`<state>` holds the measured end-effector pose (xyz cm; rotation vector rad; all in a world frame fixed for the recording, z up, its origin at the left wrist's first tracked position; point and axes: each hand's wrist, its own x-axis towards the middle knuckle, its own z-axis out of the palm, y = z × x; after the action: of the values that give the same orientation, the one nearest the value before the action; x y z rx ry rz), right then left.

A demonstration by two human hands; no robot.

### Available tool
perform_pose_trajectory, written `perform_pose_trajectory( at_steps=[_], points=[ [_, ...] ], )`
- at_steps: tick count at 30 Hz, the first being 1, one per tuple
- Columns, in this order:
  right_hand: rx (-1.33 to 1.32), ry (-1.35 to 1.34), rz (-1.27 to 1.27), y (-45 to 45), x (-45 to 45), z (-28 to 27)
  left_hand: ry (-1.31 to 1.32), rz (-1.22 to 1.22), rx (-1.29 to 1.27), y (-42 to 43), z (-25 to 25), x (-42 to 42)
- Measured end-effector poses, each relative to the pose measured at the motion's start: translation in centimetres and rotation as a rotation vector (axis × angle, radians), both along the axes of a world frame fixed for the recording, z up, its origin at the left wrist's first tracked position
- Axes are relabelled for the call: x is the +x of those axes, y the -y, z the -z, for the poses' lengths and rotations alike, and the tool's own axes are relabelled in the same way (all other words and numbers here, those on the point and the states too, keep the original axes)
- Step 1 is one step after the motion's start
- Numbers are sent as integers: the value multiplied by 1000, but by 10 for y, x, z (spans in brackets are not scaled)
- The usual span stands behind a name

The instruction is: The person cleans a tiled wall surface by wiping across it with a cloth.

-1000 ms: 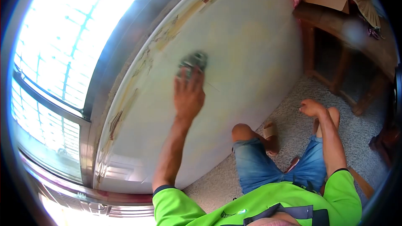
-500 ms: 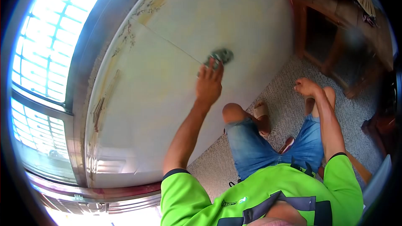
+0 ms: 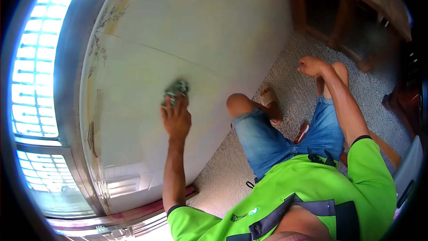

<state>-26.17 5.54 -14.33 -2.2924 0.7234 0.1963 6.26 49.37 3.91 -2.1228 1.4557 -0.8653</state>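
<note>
A crumpled green-and-white patterned cloth is pressed against a pale, smooth panel with a thin seam across it. My left hand lies over the lower part of the cloth, its fingers holding it to the surface. Near my raised knee, my right hand is curled closed, with nothing visible in it. The right forearm rests by the thigh.
A barred window runs along the left, beside the panel's decorated edge. Wooden furniture stands at the upper right on speckled grey flooring. My legs in denim shorts are bent close to the panel.
My left hand has slid the cloth left and downward over the panel. My right hand remains curled by the knee. The camera view has shifted somewhat.
</note>
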Motion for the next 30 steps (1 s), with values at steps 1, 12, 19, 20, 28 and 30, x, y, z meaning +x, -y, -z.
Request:
perform_pose_trajectory(
  at_steps=[1,12,19,20,28,30],
  points=[
    [13,-1,-1,0,1,-2,13,22,-81,15,-19,-1],
    [57,-9,57,1,-4,-5,138,410,-509,241,-120,-10],
    [39,-28,92,-4,-8,-23,-35,347,32,319,47,-30],
    [63,-41,110,-4,-9,-24,-47,277,183,312,64,-34],
    [66,-22,28,2,0,-10,-108,242,541,165,145,-5],
    [28,92,27,4,-1,8,-125,207,542,112,158,-8]
  ],
)
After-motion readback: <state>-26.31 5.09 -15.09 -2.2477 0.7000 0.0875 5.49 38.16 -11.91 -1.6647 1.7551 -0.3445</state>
